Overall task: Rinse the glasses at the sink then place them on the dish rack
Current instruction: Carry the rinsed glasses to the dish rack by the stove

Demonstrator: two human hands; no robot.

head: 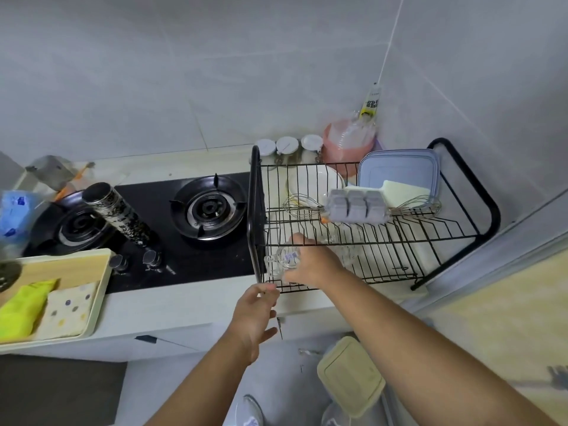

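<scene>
Our right hand [310, 264] grasps a clear glass [284, 261] at the front left corner of the black dish rack [255, 216]. Our left hand [255, 318] hangs loose and empty just below. Whisks [302, 204] and a grey ice tray [356, 207] lie behind, with the gas stove [209, 207] to the left on the white counter [184, 305]

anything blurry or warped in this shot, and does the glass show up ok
Head view: wide-angle warp bows the dish rack frame and tile lines; the blue object at the left edge is blurred; the glass in the right hand barely shows, mainly its blue label.
</scene>
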